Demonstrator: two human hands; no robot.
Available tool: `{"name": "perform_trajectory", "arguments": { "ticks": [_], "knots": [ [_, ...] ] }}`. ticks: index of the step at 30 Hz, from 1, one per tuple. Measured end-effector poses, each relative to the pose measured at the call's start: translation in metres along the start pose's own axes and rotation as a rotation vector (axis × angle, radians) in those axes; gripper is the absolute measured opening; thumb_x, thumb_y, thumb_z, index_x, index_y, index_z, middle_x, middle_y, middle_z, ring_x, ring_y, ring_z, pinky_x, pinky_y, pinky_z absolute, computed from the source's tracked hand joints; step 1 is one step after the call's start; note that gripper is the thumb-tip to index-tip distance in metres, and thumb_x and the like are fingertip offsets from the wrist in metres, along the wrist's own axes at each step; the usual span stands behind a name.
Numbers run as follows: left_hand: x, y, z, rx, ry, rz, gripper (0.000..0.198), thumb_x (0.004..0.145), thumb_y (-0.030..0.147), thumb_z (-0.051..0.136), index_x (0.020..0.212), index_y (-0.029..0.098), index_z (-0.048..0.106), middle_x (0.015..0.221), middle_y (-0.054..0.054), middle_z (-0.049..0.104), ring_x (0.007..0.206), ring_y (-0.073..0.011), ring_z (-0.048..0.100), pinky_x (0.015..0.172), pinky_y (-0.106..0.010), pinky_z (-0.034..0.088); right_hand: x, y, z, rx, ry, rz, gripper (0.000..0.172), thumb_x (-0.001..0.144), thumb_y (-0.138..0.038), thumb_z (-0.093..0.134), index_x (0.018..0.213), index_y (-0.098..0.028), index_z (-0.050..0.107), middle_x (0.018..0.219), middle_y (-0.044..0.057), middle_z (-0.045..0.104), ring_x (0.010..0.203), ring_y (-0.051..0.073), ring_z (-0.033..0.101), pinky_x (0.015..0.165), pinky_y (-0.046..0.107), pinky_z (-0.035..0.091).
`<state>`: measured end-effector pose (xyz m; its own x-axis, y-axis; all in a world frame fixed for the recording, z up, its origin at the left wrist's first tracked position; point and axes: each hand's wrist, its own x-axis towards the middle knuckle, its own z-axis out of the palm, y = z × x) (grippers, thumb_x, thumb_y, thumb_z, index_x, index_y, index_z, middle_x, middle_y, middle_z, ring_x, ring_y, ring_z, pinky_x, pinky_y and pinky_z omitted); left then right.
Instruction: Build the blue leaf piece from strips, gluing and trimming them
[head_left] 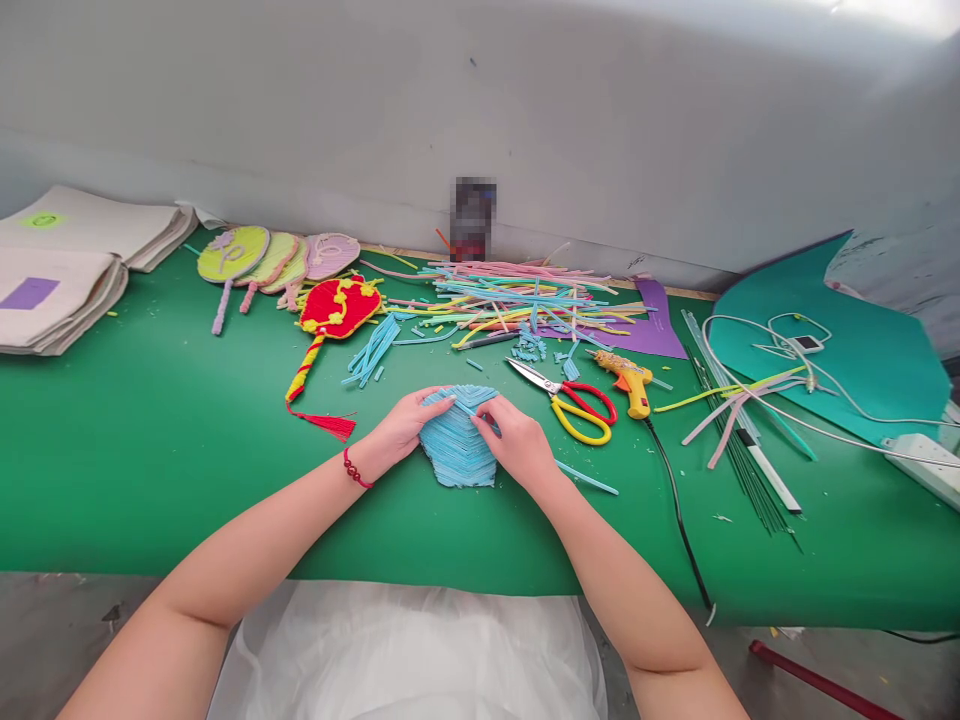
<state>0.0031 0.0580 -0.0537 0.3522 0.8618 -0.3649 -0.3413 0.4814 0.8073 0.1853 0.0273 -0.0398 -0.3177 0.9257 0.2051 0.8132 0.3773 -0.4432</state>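
Note:
A light blue panel [459, 455], built from rows of pipe cleaners in a chevron pattern, lies on the green table in front of me. My left hand [409, 425] grips its upper left edge, thumb on top. At its upper right, my right hand [517, 440] pinches a short blue pipe cleaner [466, 408] lying slantwise across the panel. Another blue pipe cleaner [589, 478] rests on the table beside my right wrist. Scissors [566, 400] with red and yellow handles lie beyond my right hand, next to a yellow hot glue gun [630, 380].
Loose pipe cleaners [517, 300] are heaped at the back; cut blue pieces [375, 350] lie nearer. A red fan [337, 310] and paler fans [236, 255] sit left, beside booklets [60, 290]. Right are wires [739, 450], a teal sheet [862, 340] and a power strip [926, 460].

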Motion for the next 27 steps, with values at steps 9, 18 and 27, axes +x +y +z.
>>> {"name": "perform_trajectory", "arguments": {
  "ticks": [9, 18, 27],
  "knots": [
    [-0.0005, 0.0030, -0.0025, 0.010, 0.025, 0.003, 0.037, 0.064, 0.029, 0.079, 0.097, 0.014, 0.070, 0.092, -0.009, 0.073, 0.077, -0.0197, 0.067, 0.078, -0.033, 0.052, -0.0006, -0.0043, -0.0043, -0.043, 0.016, 0.025, 0.018, 0.092, -0.031, 0.042, 0.086, -0.021, 0.057, 0.085, 0.002, 0.062, 0.066, 0.012, 0.055, 0.053, 0.023, 0.030],
    [-0.0005, 0.0018, -0.0016, 0.073, 0.080, 0.041, 0.044, 0.062, 0.034, 0.079, 0.099, 0.013, 0.070, 0.096, -0.011, 0.072, 0.079, -0.0212, 0.067, 0.076, -0.033, 0.053, -0.0015, -0.0073, 0.0031, -0.027, 0.045, 0.025, 0.015, 0.090, -0.027, 0.045, 0.083, -0.021, 0.056, 0.082, 0.000, 0.064, 0.065, 0.011, 0.057, 0.053, 0.022, 0.030],
    [0.0013, -0.0012, -0.0028, 0.093, 0.085, 0.051, 0.042, 0.063, 0.036, 0.079, 0.097, 0.013, 0.070, 0.092, -0.010, 0.072, 0.075, -0.0205, 0.067, 0.072, -0.033, 0.053, -0.0016, -0.0064, 0.0047, -0.026, 0.081, 0.006, 0.013, 0.089, -0.026, 0.047, 0.082, -0.021, 0.056, 0.081, -0.001, 0.063, 0.064, 0.010, 0.057, 0.052, 0.022, 0.032]
  ]
}}
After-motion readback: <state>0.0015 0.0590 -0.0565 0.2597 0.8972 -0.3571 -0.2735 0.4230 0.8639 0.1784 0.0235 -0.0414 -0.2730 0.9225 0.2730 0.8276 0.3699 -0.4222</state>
